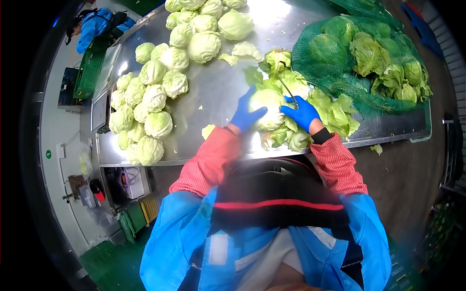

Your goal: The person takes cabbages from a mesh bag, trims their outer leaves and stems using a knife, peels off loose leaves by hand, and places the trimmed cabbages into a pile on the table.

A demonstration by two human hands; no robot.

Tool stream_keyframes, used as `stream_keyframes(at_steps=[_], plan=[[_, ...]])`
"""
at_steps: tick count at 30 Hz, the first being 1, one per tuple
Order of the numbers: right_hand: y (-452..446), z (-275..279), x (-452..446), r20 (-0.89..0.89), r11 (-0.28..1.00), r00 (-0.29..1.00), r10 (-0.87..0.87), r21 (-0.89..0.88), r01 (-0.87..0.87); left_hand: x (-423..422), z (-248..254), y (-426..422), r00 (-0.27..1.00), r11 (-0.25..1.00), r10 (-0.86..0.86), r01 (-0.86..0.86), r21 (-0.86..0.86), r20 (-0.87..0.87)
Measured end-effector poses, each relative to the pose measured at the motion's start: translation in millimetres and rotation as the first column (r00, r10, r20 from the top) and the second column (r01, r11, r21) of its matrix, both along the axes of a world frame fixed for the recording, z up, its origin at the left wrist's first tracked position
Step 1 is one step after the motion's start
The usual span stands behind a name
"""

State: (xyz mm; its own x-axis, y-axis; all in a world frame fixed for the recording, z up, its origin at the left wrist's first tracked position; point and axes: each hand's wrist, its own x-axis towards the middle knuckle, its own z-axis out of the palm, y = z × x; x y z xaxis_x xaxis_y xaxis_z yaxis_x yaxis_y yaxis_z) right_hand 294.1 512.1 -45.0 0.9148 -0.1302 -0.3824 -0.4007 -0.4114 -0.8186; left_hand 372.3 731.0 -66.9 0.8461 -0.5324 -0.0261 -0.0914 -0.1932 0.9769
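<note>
Both hands wear blue gloves. My left hand rests against the left side of a pale green cabbage, its fingers spread and thumb on the front. At the cabbage's right side is my right hand, its fingers closed around a knife whose thin dark blade points up and away. Loose outer leaves lie to the right of the cabbage, and more leafy pieces sit behind and in front of it.
Trimmed cabbages are piled on the left and back of the metal table. A green net bag of cabbages lies at right. Green crates and a person in blue are at upper left.
</note>
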Motion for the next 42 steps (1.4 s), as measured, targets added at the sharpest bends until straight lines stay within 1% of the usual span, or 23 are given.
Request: stream_keyframes(at_steps=[2,5,11,13,14,15,16,18,19,21,22,23,24,26,28,29,32,34,36,38,39,40,42], plan=[[2,-4,-9,0.016,0.996,0.999,-0.043,-0.075,0.044,-7,6,-7,0.994,0.994,0.105,-0.107,0.032,0.035],[17,11,-8,0.064,0.956,0.998,0.016,-0.293,0.004,-5,10,-15,0.957,0.975,0.213,-0.195,0.108,-0.195],[14,14,-3,-0.121,0.963,0.992,-0.027,-0.270,-0.007,-15,-14,-35,0.938,0.935,0.325,-0.338,0.112,0.119],[7,1,-9,-0.117,0.957,0.987,-0.112,-0.280,0.075,-10,-2,-36,0.954,0.950,0.297,-0.298,0.088,0.032],[1,-26,-19,-0.072,0.939,0.979,-0.190,-0.303,0.160,-4,3,-33,0.960,0.958,0.279,-0.278,0.077,-0.009],[-12,-60,-26,0.010,0.953,0.983,-0.186,-0.240,0.183,7,-8,-26,0.939,0.937,0.330,-0.314,0.153,-0.097],[-15,-57,-27,-0.015,0.965,0.988,-0.156,-0.215,0.149,20,-10,-20,0.902,0.952,0.280,-0.305,-0.025,-0.329],[-11,-51,-23,-0.044,0.925,0.987,-0.157,-0.355,0.131,20,3,-11,0.769,0.933,0.212,-0.342,-0.108,-0.603],[-11,-62,-19,0.036,0.899,0.983,-0.180,-0.401,0.179,21,-5,-5,0.787,0.929,0.156,-0.322,-0.182,-0.597],[-15,-41,-12,-0.036,0.898,0.993,-0.108,-0.432,0.082,23,-29,4,0.820,0.898,0.048,-0.285,-0.335,-0.570],[-13,-20,-8,-0.077,0.895,0.995,-0.069,-0.445,0.028,18,-25,6,0.869,0.915,0.044,-0.233,-0.329,-0.493],[-8,-1,-4,0.022,0.859,0.997,-0.078,-0.506,0.078,14,-19,6,0.911,0.930,0.037,-0.182,-0.320,-0.411],[-2,12,-2,0.217,0.859,0.975,-0.053,-0.488,0.155,11,-17,6,0.944,0.943,0.031,-0.137,-0.304,-0.330],[18,58,8,0.266,0.859,0.961,0.071,-0.506,0.077,5,-22,7,0.992,0.991,0.024,-0.040,-0.131,-0.122],[33,73,20,0.124,0.825,0.979,0.162,-0.561,-0.065,3,-20,2,0.989,0.998,-0.040,0.031,0.061,0.143],[30,53,25,0.128,0.808,0.974,0.188,-0.584,-0.079,1,-19,1,0.994,0.994,-0.060,0.068,-0.083,0.096],[7,25,31,0.139,0.932,0.966,0.219,-0.321,-0.165,2,-22,9,0.995,0.984,-0.096,0.099,-0.151,0.032],[-8,11,34,0.116,0.937,0.977,0.180,-0.322,-0.135,2,-16,12,0.994,0.988,-0.107,0.111,-0.106,0.039],[-26,-29,39,0.188,0.941,0.982,0.006,-0.334,0.058,4,-15,13,0.994,0.991,-0.105,0.105,-0.087,0.006],[-40,-50,43,0.077,0.886,0.992,-0.103,-0.446,0.126,6,-24,14,0.996,0.987,-0.073,0.065,-0.144,-0.053],[-42,-49,42,0.032,0.902,0.993,-0.117,-0.415,0.119,9,-27,13,0.995,0.984,-0.058,0.043,-0.172,-0.081],[-33,-28,38,0.067,0.904,0.990,-0.121,-0.405,0.138,6,-13,7,0.968,0.968,0.014,-0.076,-0.239,-0.251],[-10,15,25,0.132,0.907,0.982,-0.135,-0.382,0.176,-2,9,-9,0.808,0.895,0.105,-0.331,-0.299,-0.579]])
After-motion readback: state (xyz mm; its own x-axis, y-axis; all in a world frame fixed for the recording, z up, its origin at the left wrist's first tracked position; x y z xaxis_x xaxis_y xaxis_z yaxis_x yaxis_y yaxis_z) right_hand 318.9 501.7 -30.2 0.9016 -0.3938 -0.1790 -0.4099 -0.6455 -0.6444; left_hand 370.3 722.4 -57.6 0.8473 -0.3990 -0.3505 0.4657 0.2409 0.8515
